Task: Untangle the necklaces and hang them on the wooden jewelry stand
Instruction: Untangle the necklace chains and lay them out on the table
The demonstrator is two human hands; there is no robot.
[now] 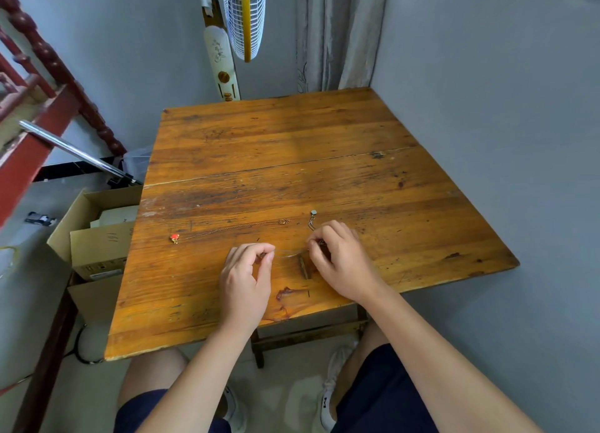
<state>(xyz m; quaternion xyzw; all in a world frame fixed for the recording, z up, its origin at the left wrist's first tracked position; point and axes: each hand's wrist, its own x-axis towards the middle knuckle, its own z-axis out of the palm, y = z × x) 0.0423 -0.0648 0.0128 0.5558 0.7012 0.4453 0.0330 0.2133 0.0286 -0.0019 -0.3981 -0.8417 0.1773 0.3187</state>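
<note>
Pinching a thin chain (287,252), left hand (246,276) and right hand (341,260); red pendant (174,237) apart on table (292,160).

The far half of the surface (292,134) is bare wood from left edge to right edge, open to a hand from above. Near the front edge the left hand (246,276) and right hand (341,264) sit close together, and a thin chain (289,252) pinched between them bars the gap. A gold chain with a red pendant (174,238) lies toward the left edge. A silver necklace (313,213) lies just beyond the right hand. A fan (243,17) stands beyond the far edge, a grey wall (487,91) closes in at the far right corner, and a cardboard box (97,225) sits beside the left edge.
</note>
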